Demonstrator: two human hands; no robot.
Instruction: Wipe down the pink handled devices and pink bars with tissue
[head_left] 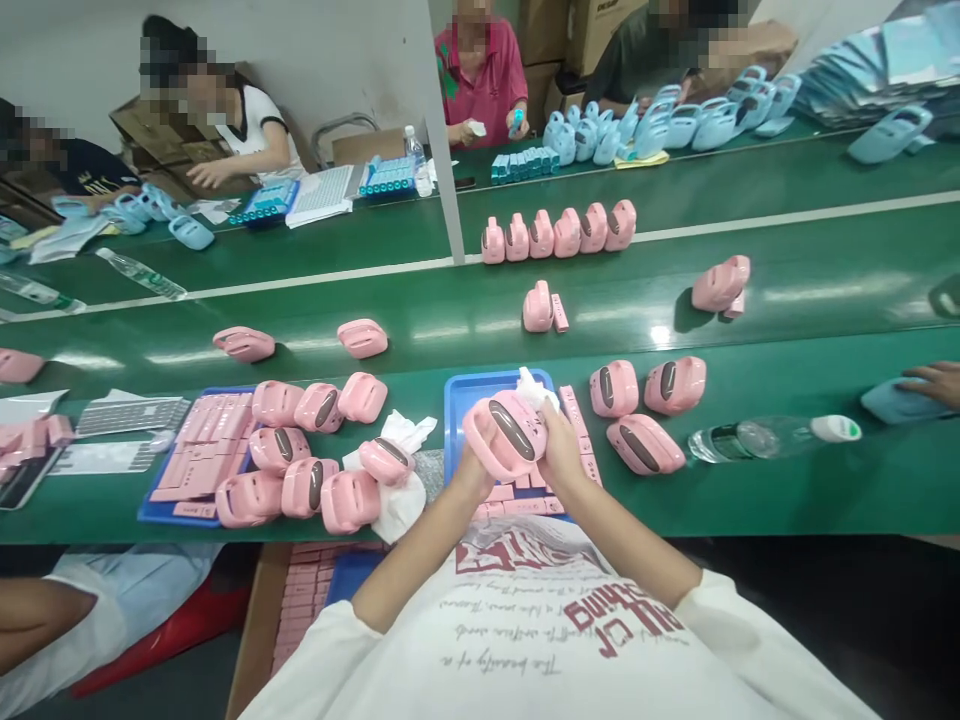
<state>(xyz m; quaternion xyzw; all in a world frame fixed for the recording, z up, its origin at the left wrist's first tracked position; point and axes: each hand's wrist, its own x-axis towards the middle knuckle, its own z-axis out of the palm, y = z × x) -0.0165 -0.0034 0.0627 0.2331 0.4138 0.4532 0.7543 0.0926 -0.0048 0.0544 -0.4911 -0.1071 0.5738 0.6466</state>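
Note:
My left hand (480,462) grips a pink plastic device (507,432) with a dark oval window, holding it over a blue tray (459,400). My right hand (559,440) is closed on a white cloth (534,388) and presses it against the device's right side. Small pink flat parts (525,492) lie in the tray under my hands. Three more pink devices (645,400) lie on the green table just right of the tray.
A pile of pink devices (311,450) and a second blue tray of pink parts (202,460) sit to my left, with a white cloth (401,500). A water bottle (765,436) lies to the right. Pink devices ride the green belt (825,290). Other people work opposite; another person's hand (934,382) is at right.

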